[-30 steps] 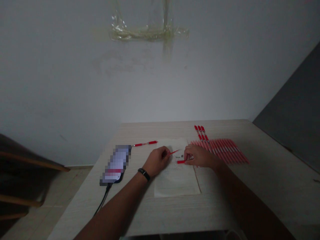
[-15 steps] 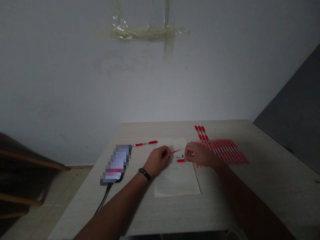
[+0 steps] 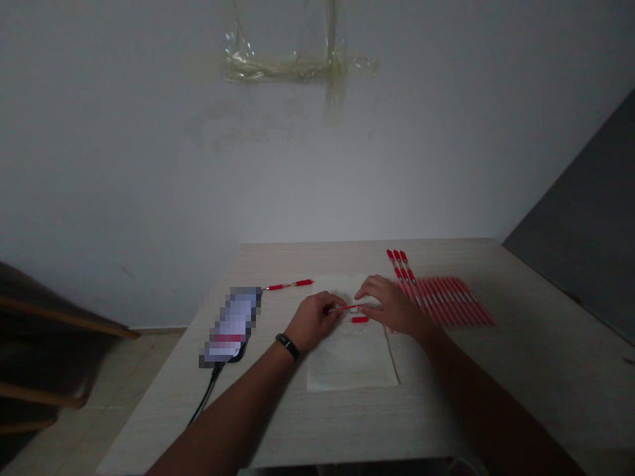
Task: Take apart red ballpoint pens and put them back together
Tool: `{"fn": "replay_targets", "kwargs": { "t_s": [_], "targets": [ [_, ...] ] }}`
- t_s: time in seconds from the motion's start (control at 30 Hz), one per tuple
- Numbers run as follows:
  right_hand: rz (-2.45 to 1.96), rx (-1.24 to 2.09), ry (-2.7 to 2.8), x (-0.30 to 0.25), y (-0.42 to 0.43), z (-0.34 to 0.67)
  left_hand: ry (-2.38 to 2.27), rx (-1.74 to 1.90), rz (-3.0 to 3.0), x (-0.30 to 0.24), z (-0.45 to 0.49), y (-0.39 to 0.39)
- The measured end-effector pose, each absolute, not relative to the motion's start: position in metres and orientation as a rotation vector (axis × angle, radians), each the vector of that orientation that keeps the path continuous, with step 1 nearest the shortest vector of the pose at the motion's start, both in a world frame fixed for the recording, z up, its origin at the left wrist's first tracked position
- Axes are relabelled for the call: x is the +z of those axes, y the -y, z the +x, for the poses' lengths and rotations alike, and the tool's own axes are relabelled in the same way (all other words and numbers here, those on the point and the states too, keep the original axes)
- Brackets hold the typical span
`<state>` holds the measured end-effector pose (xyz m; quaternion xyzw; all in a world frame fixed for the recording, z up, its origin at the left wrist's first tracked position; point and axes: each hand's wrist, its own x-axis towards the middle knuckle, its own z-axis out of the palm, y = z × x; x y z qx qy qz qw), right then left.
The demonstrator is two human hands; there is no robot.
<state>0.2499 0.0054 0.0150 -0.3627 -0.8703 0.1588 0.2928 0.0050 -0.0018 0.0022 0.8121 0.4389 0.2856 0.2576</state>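
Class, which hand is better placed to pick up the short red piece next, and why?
Probably the right hand: it is open beside the short red piece, while the left hand holds a thin red rod.

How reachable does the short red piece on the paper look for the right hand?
Probably yes: the right hand is beside the short red piece, its thumb and fingers apart, and nothing appears to block it.
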Motion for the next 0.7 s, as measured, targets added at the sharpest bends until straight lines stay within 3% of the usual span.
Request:
{"fn": "replay_targets", "kwargs": {
  "t_s": [0.47,0.7],
  "targets": [
    [-1.023,0.349,2.389,0.012,-0.002,0.24,-1.147,0.758,2.188,0.003,0.008,0.003],
    [-1.136,0.246,2.351,0.02,-0.015,0.265,-1.364,0.88,2.086,-0.002,0.003,-0.002]
  ]
}}
